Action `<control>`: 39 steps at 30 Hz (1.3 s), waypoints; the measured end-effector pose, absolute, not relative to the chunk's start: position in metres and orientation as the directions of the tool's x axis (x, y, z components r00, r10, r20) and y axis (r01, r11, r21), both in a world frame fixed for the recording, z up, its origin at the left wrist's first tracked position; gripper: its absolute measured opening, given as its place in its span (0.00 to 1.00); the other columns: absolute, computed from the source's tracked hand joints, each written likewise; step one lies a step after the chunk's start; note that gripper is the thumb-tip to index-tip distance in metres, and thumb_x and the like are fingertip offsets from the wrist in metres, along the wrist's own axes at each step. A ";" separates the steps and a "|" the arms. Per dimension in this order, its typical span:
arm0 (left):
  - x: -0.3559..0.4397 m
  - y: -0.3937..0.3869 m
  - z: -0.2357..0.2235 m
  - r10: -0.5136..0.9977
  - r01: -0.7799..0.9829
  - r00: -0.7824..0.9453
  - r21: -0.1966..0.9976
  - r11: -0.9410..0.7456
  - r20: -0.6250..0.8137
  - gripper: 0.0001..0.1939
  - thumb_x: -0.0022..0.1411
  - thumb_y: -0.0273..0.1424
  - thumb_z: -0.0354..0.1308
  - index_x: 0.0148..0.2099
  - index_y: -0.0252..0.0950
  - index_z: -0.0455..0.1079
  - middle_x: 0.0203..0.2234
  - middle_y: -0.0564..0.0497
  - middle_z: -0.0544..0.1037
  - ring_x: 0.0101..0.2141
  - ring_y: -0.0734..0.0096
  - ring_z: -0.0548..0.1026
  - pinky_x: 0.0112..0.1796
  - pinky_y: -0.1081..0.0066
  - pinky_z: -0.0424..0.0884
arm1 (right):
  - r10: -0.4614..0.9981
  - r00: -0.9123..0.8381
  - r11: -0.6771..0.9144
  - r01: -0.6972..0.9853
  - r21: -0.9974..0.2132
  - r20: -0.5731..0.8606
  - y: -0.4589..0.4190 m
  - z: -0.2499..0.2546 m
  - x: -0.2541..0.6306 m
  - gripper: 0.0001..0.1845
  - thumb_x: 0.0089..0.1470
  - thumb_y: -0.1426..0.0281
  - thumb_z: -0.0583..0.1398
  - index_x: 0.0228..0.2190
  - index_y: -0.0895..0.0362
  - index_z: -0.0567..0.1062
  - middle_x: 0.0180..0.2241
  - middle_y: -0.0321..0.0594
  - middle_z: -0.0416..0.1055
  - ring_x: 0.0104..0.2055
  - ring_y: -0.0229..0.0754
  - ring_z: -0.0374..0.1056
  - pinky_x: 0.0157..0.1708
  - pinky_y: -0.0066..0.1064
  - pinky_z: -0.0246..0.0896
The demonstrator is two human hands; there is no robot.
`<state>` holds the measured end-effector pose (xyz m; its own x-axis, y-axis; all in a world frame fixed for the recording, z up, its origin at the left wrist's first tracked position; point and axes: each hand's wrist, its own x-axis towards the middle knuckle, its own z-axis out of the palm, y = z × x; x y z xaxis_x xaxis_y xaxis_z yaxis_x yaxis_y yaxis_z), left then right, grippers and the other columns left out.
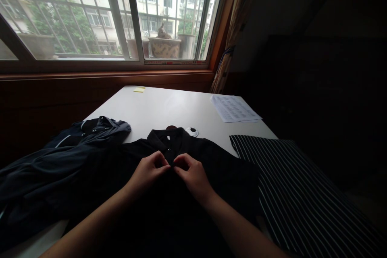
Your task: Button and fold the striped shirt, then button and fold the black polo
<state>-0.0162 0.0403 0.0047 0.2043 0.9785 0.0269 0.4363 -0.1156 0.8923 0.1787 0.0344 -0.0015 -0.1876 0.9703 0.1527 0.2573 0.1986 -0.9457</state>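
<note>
A black collared shirt [217,157] lies spread on the white table [169,105], its collar toward the window and a small white label inside the neck. My left hand [150,166] and my right hand [192,171] meet at the front placket just below the collar. Each pinches the shirt's cloth between thumb and forefinger, with the fingertips almost touching. One light button shows above them on the placket. Whether a button sits between the fingertips is hidden. Both forearms reach over the dark lower part of the shirt.
Left of the shirt lies a crumpled dark blue garment [99,141] with light snaps. A black-and-white striped cloth [296,177] covers the right side. Printed papers [234,109], a yellow sticky note [139,89] and a round white-and-black item [192,131] rest on the table. A barred window stands behind.
</note>
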 end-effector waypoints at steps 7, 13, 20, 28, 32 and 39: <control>-0.014 0.040 0.003 0.981 0.451 0.188 0.884 -0.121 0.039 0.10 0.58 0.39 0.63 0.33 0.37 0.72 0.29 0.52 0.79 0.31 0.65 0.76 0.31 0.71 0.67 | 0.967 -0.187 0.223 0.290 -0.931 0.174 0.035 -0.003 0.178 0.07 0.51 0.73 0.63 0.34 0.53 0.78 0.33 0.34 0.78 0.37 0.42 0.75 0.39 0.31 0.68; -0.014 0.039 -0.002 0.978 0.478 0.196 0.865 -0.154 0.066 0.09 0.59 0.38 0.63 0.34 0.37 0.72 0.29 0.52 0.79 0.30 0.66 0.75 0.31 0.71 0.66 | 0.965 -0.194 0.236 0.334 -0.912 0.179 0.035 -0.004 0.178 0.06 0.52 0.73 0.63 0.34 0.53 0.78 0.33 0.34 0.78 0.37 0.42 0.75 0.39 0.32 0.68; -0.015 0.040 0.001 0.976 0.487 0.204 0.857 -0.170 0.078 0.09 0.60 0.38 0.62 0.34 0.37 0.72 0.29 0.52 0.78 0.31 0.65 0.75 0.32 0.70 0.67 | 0.948 -0.209 0.303 0.368 -0.879 0.239 0.033 -0.003 0.178 0.10 0.52 0.76 0.62 0.38 0.53 0.78 0.36 0.36 0.78 0.39 0.42 0.75 0.42 0.33 0.68; -0.015 0.041 -0.001 0.976 0.494 0.204 0.854 -0.166 0.072 0.10 0.60 0.39 0.63 0.34 0.37 0.72 0.29 0.52 0.77 0.31 0.66 0.74 0.32 0.70 0.66 | 0.934 -0.247 0.338 0.390 -0.857 0.256 0.035 -0.005 0.179 0.12 0.53 0.78 0.61 0.39 0.54 0.80 0.38 0.38 0.78 0.42 0.42 0.74 0.45 0.32 0.67; -0.016 0.041 -0.001 0.976 0.494 0.208 0.854 -0.164 0.068 0.11 0.60 0.39 0.62 0.34 0.37 0.71 0.29 0.52 0.77 0.31 0.66 0.74 0.31 0.71 0.66 | 0.937 -0.245 0.326 0.371 -0.869 0.247 0.035 -0.007 0.180 0.12 0.53 0.78 0.62 0.39 0.53 0.80 0.38 0.37 0.78 0.42 0.41 0.74 0.45 0.32 0.67; -0.015 0.040 -0.001 0.964 0.529 0.247 0.819 -0.222 0.102 0.09 0.61 0.37 0.61 0.34 0.37 0.70 0.28 0.53 0.76 0.31 0.67 0.74 0.32 0.71 0.66 | 0.939 -0.238 0.326 0.384 -0.864 0.249 0.034 -0.007 0.180 0.10 0.54 0.78 0.62 0.37 0.54 0.80 0.37 0.37 0.78 0.41 0.41 0.73 0.44 0.32 0.66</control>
